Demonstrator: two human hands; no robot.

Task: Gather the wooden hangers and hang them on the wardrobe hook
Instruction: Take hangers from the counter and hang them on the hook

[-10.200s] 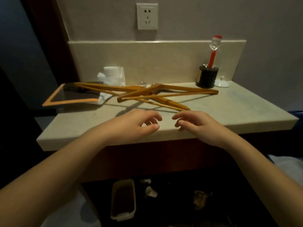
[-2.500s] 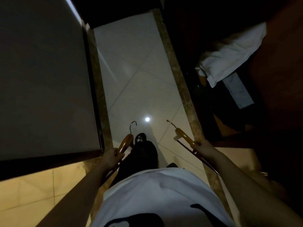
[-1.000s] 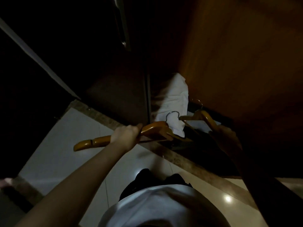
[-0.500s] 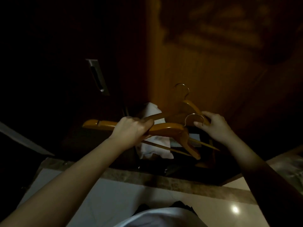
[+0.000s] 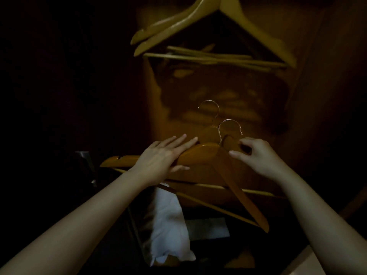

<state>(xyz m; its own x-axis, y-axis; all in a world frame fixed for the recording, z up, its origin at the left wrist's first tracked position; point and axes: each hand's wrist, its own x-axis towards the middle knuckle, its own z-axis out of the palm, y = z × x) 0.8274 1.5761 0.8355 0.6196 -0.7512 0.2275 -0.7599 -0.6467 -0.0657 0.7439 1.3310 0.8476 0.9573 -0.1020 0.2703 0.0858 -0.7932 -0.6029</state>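
Note:
Two wooden hangers with metal hooks are held side by side in front of the dim wardrobe back panel. The near hanger (image 5: 200, 153) lies under my left hand (image 5: 160, 159), thumb beneath it and fingers stretched flat along its top. My right hand (image 5: 256, 155) pinches the shoulder of the rear hanger (image 5: 210, 132), which is mostly hidden behind the near one; its hook pokes up at centre. Several more wooden hangers (image 5: 200, 18) hang overhead. The hook or rail that carries them is out of view.
A white cloth bundle (image 5: 168, 221) lies on the wardrobe floor below my arms, beside a pale flat sheet (image 5: 208, 227). A dark door with a metal handle (image 5: 85, 159) stands at the left. The wooden side wall (image 5: 327, 96) closes the right.
My view has tilted up, bringing the hanging hangers into sight. Both held hangers have risen and come together. My left hand has loosened from a fist grip to flat fingers.

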